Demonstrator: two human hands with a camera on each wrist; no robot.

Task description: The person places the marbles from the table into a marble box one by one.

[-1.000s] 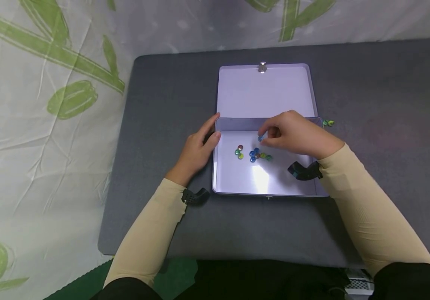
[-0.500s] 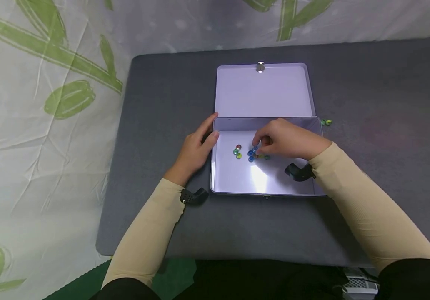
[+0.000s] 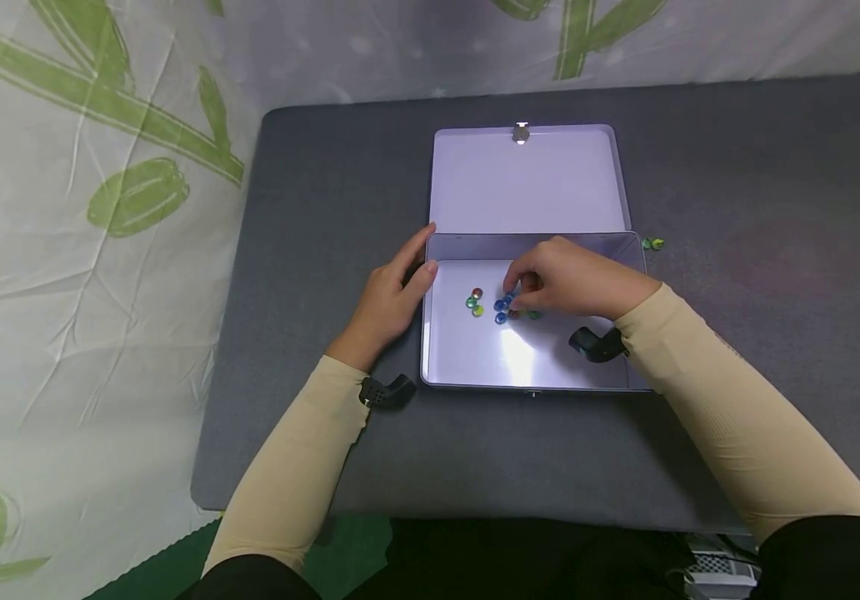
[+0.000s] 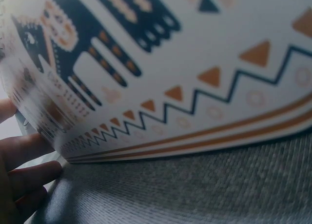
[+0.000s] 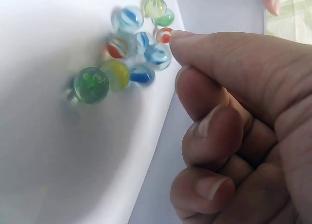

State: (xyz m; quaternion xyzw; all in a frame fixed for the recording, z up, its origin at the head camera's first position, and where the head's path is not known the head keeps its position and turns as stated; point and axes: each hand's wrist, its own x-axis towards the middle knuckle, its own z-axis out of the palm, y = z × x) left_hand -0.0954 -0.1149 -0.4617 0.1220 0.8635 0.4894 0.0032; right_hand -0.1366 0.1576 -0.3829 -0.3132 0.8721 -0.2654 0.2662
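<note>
A shallow metal box (image 3: pixel 467 358) stands with its lid (image 3: pixel 527 179) folded back behind it. Glass marbles lie on its pale floor: a red, green and yellow trio (image 3: pixel 477 312) at left, and a cluster with blue ones (image 3: pixel 501 318) nearer the middle. My right hand (image 3: pixel 576 275) reaches inside, with a blue-striped marble (image 5: pixel 158 56) at its thumb and index fingertips, close against the cluster; its other fingers curl inward. Along the box's left wall, my left hand (image 3: pixel 385 304) rests with fingers extended and thumb at the rim; the left wrist view shows fingers (image 4: pixel 34 173) beside the patterned wall (image 4: pixel 195 63).
Two green-yellow marbles (image 3: pixel 653 244) sit outside the box, by its back right corner. The grey cloth-covered table (image 3: pixel 325 208) extends around the box. A leaf-patterned curtain (image 3: pixel 137 333) hangs along the left and back edges.
My right hand has lowered the blue marble and moved slightly left, to the cluster on the box floor; it has hardly shifted over the last half second. My left hand stays in place.
</note>
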